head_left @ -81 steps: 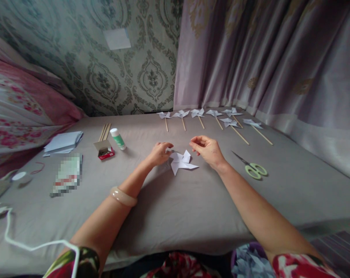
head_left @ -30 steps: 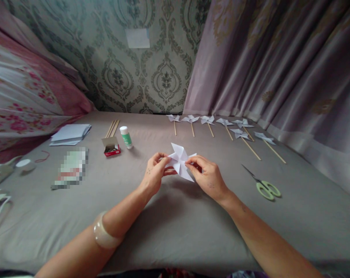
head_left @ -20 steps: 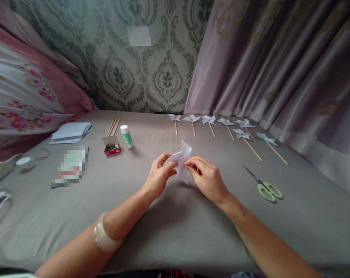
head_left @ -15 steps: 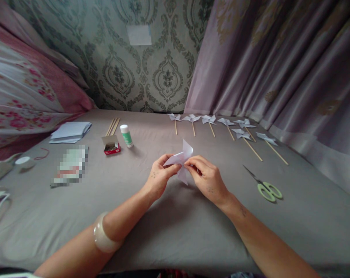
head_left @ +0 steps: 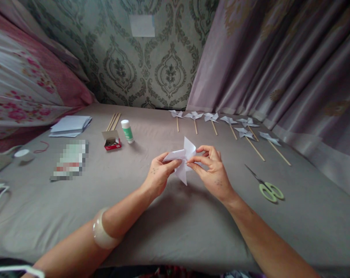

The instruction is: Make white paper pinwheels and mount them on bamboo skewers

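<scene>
On my remote feed, the paper pinwheel [head_left: 190, 147], flat on the table [head_left: 169, 235] moments ago, is lifted between its front and back edges. The left hand [head_left: 159, 173] pinches it; the right hand [head_left: 215, 170] has fanned its fingers at the centre, grip unclear, so the left likely bears it.

Forearms [head_left: 128, 212] angled inward, left hand [head_left: 159, 173] thumb uppermost, right hand [head_left: 217, 175] close by, its fingers [head_left: 199, 159] perhaps pinched.

Eight pinwheels [head_left: 190, 148], one glue stick [head_left: 127, 132], one red box [head_left: 113, 146]
</scene>
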Demonstrator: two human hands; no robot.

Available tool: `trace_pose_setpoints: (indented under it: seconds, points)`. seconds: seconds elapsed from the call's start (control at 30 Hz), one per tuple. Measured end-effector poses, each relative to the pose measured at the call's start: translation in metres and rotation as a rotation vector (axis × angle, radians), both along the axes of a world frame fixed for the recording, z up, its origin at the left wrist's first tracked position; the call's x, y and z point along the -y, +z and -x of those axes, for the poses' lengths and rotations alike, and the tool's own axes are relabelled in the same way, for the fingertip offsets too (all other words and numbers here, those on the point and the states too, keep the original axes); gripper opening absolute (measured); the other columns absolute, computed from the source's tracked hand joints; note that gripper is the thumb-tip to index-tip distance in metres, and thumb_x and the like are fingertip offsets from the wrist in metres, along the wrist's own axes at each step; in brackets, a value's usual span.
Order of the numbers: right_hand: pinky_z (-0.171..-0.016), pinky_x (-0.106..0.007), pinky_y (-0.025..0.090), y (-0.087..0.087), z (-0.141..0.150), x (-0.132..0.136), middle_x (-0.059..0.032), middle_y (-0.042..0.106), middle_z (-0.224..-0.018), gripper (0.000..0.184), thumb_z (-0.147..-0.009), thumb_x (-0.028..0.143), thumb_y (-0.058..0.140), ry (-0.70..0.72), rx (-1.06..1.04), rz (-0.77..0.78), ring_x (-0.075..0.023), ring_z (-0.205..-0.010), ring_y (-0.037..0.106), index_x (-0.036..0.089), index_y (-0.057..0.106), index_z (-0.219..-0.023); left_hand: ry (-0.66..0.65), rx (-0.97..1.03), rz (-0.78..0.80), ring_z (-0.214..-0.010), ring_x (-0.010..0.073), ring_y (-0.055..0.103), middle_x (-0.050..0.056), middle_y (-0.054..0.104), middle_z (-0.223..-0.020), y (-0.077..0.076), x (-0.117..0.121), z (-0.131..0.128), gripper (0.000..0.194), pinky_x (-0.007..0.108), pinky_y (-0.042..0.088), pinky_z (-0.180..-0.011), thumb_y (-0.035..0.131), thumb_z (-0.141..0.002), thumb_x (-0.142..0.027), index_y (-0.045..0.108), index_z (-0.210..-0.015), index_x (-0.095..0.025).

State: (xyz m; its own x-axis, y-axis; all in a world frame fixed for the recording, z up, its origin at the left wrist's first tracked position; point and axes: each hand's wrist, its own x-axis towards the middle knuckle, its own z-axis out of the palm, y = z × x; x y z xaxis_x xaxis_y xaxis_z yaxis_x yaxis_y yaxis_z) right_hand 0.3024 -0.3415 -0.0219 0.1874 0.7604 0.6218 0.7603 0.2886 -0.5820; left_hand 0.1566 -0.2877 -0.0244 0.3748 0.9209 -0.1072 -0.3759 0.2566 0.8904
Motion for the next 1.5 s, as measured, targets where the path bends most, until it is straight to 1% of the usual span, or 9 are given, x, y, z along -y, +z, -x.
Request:
trace_pose_setpoints:
  seconds: [0.1,0.33,0.53,0.8,1.13,1.3,1.5]
  points:
    - [-0.09,-0.044,0.042,-0.0007,0.0005,0.0003,-0.0048,0.055,-0.107,0.005,-0.077,0.03,0.069,-0.003,-0.007,0.002,-0.0227,-0.097,0.049,0.029,0.073,-0.076,-0.005,0.005,-0.005,-0.058,0.0097,0.053,0.0,0.063,-0.065,-0.0002,0.0008,0.0006,0.024,0.023,0.039,-0.058,0.077,-0.054,-0.022,0.067,-0.074,-0.013]
    - [-0.093,-0.042,0.042,-0.001,0.001,0.0003,-0.0046,0.055,-0.111,0.006,-0.077,0.032,0.069,0.02,-0.049,0.028,-0.0227,-0.1,0.049,0.029,0.074,-0.075,-0.019,0.012,-0.017,-0.058,0.0095,0.052,0.0,0.063,-0.065,-0.0001,0.0013,0.0014,0.022,0.022,0.038,-0.058,0.077,-0.056,-0.022,0.067,-0.074,-0.013]
    - [-0.092,-0.042,0.043,-0.0012,0.0005,0.0001,-0.0049,0.055,-0.11,0.008,-0.078,0.034,0.068,0.027,-0.058,0.032,-0.0225,-0.1,0.049,0.028,0.074,-0.076,-0.025,0.019,-0.011,-0.057,0.0093,0.052,0.0,0.063,-0.065,0.0007,0.0025,0.0015,0.022,0.022,0.038,-0.057,0.077,-0.056,-0.022,0.068,-0.074,-0.013]
    - [-0.092,-0.045,0.043,-0.0017,-0.0002,-0.0006,-0.0049,0.056,-0.108,0.006,-0.077,0.032,0.068,0.045,-0.071,0.022,-0.0235,-0.1,0.049,0.03,0.073,-0.075,-0.024,0.019,-0.013,-0.059,0.0106,0.054,0.001,0.065,-0.067,0.002,0.0028,0.0021,0.022,0.024,0.038,-0.059,0.077,-0.056,-0.023,0.068,-0.075,-0.014]
    - [-0.093,-0.043,0.043,-0.0018,-0.0005,-0.0008,-0.0051,0.056,-0.108,0.006,-0.077,0.031,0.069,0.054,-0.078,0.03,-0.0233,-0.102,0.049,0.028,0.073,-0.075,-0.041,0.02,-0.028,-0.06,0.0104,0.054,0.001,0.065,-0.067,0.0004,0.0025,0.0027,0.021,0.023,0.039,-0.06,0.076,-0.059,-0.023,0.068,-0.076,-0.013]
    - [-0.092,-0.043,0.043,-0.0016,-0.0007,-0.001,-0.0053,0.056,-0.108,0.006,-0.077,0.031,0.069,0.06,-0.077,0.03,-0.0228,-0.1,0.05,0.028,0.074,-0.075,-0.029,0.012,-0.02,-0.062,0.0115,0.055,0.002,0.066,-0.067,0.0015,0.0027,0.0026,0.022,0.023,0.039,-0.062,0.078,-0.057,-0.022,0.069,-0.075,-0.013]
    - [-0.092,-0.044,0.044,-0.0025,-0.0007,-0.002,-0.005,0.056,-0.107,0.006,-0.077,0.032,0.069,0.058,-0.104,0.044,-0.0227,-0.099,0.05,0.029,0.074,-0.074,-0.032,0.012,-0.055,-0.063,0.0112,0.055,0.002,0.067,-0.069,0.0015,0.0032,0.0018,0.019,0.023,0.039,-0.062,0.077,-0.059,-0.021,0.07,-0.075,-0.013]
